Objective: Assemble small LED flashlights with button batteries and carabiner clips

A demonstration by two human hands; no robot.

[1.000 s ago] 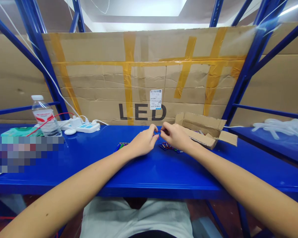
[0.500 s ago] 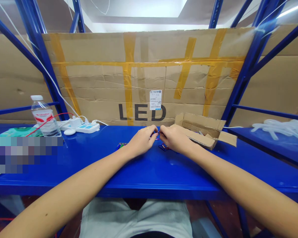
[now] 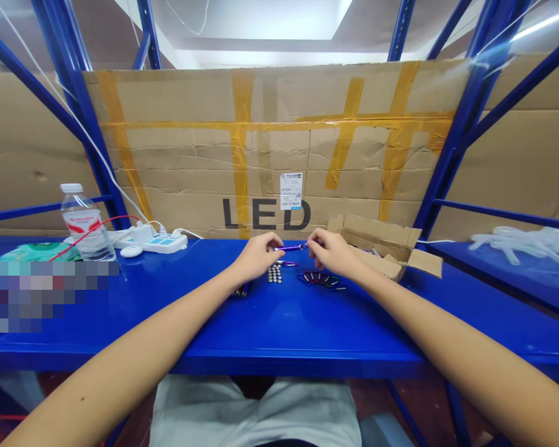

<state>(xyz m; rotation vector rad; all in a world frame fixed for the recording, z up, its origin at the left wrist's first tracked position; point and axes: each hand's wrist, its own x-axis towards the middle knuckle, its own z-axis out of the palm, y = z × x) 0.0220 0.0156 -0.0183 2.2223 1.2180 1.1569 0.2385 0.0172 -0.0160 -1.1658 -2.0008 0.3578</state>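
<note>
My left hand (image 3: 256, 254) and my right hand (image 3: 331, 251) pinch the two ends of a thin purple rod-like part (image 3: 289, 248), held level just above the blue bench (image 3: 279, 316). Right under it lies a small cluster of silvery button-like pieces (image 3: 274, 274). A row of small coloured parts (image 3: 321, 279) sits on the bench below my right hand. A dark small piece (image 3: 241, 290) lies beside my left wrist.
An open cardboard box (image 3: 382, 245) stands right of my right hand. A taped cardboard sheet marked LED (image 3: 270, 143) walls the back. At left are a water bottle (image 3: 84, 223), a power strip (image 3: 153, 239) with cables and a green packet (image 3: 40, 251). Clear gloves (image 3: 526, 242) lie far right.
My hands have lifted and drawn slightly apart, and the purple part now shows stretched between them. The silvery pieces and coloured parts beneath them have come into view.
</note>
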